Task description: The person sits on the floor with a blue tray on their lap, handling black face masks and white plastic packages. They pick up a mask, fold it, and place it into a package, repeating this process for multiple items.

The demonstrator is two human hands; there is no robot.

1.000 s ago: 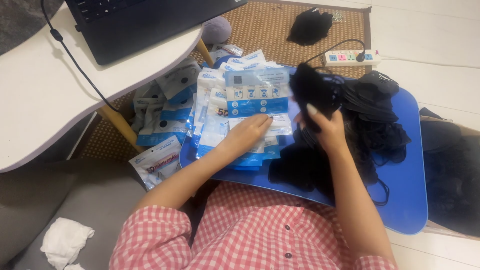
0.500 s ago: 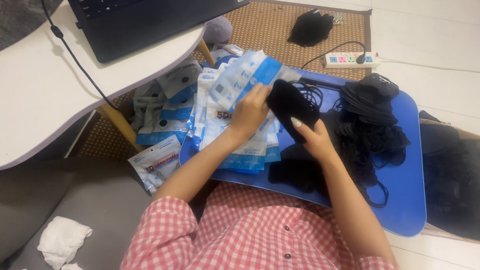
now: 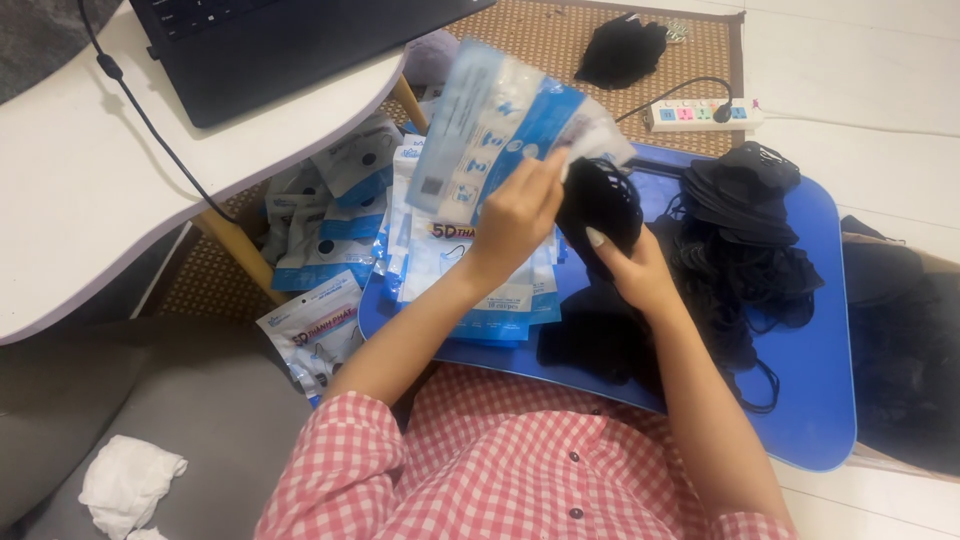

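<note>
Far left: white counter with a dark laptop and a cable trailing off it. Near left, a crumpled white cloth on the grey cushion. Under the counter edge, loose blue-and-white mask packets lie in a heap on the woven mat.

Centre: left hand raised over the blue lap tray, grip pinched on one open blue-and-white pouch, held tilted with its mouth toward the right. A stack of empty pouches lies flat on the tray's left half, just below that hand.

Right hand has its grip closed on a folded black mask, which touches the pouch mouth. Step in hand, as I read it: feeding the mask into the pouch; whether it is partly inside, cannot tell.

Next move likely needs the pouch mouth kept spread and the ear loops tucked so nothing snags.

Right: pile of black masks on the tray, loops tangled. Far right: white power strip, another black mask on the mat.
</note>
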